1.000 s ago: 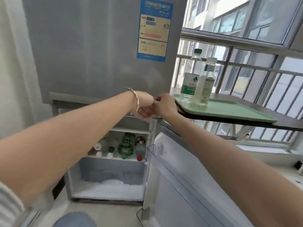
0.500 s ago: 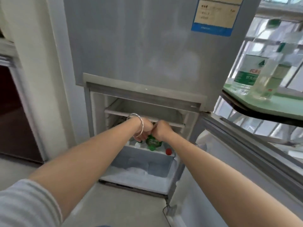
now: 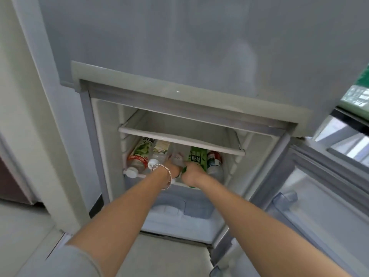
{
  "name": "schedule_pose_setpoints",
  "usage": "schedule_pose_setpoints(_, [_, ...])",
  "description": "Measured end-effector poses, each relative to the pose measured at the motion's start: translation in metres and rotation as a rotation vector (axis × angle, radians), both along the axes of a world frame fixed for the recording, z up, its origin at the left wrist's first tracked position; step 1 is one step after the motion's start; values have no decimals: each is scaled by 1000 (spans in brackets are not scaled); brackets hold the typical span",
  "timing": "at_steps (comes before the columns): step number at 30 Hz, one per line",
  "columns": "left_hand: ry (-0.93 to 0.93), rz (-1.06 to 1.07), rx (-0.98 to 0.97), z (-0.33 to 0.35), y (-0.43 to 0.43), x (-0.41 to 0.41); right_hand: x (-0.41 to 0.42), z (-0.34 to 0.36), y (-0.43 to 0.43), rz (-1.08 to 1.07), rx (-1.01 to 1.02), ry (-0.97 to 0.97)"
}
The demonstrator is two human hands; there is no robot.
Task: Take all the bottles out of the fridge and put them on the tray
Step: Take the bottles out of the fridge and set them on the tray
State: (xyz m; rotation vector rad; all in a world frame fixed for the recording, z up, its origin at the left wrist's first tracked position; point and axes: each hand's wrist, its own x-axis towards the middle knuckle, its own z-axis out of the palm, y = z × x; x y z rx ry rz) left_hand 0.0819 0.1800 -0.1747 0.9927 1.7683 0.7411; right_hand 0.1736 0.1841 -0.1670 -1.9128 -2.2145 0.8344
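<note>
The fridge's lower compartment (image 3: 103, 136) stands open. Several bottles lie side by side on its shelf, caps toward me. At the left are two white-capped bottles (image 3: 137, 158) (image 3: 159, 150). A clear bottle (image 3: 178, 156) lies in the middle, with a green bottle (image 3: 196, 156) and a red-labelled bottle (image 3: 214, 162) to its right. My left hand (image 3: 173, 170), with a bracelet on the wrist, is closed around the clear bottle's neck. My right hand (image 3: 192, 176) grips the cap end of the green bottle. The pale green tray (image 3: 349, 103) shows at the right edge, carrying a bottle (image 3: 364, 76).
The lower fridge door (image 3: 319, 206) hangs open to the right, its door bin (image 3: 285, 198) facing me. An empty shelf (image 3: 179, 134) sits above the bottles, and a frosted drawer (image 3: 179, 214) below them. A wall (image 3: 24, 96) borders the fridge on the left.
My view dropped from the tray to the open lower compartment. Both hands went from the tray's edge down into the fridge and closed on bottles on the shelf.
</note>
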Motion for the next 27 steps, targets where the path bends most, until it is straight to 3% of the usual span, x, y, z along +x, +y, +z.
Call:
schedule_pose_setpoints(5, [-241, 88, -26, -19, 16, -1, 6, -4, 6, -22, 9, 10])
schedule_pose_setpoints(7, [-251, 88, -39, -20, 14, -3, 9, -6, 6, -38, 16, 24])
schedule_pose_setpoints(14, [36, -36, 105, 18, -10, -16, 19, 7, -10, -68, 15, 72])
schedule_pose_setpoints(20, [394, -178, 154, 82, -54, -24, 26, 45, -44, -5, -12, 129])
schedule_pose_setpoints(27, [770, -163, 197, 174, -109, -5, 47, 104, -98, 96, 24, 156])
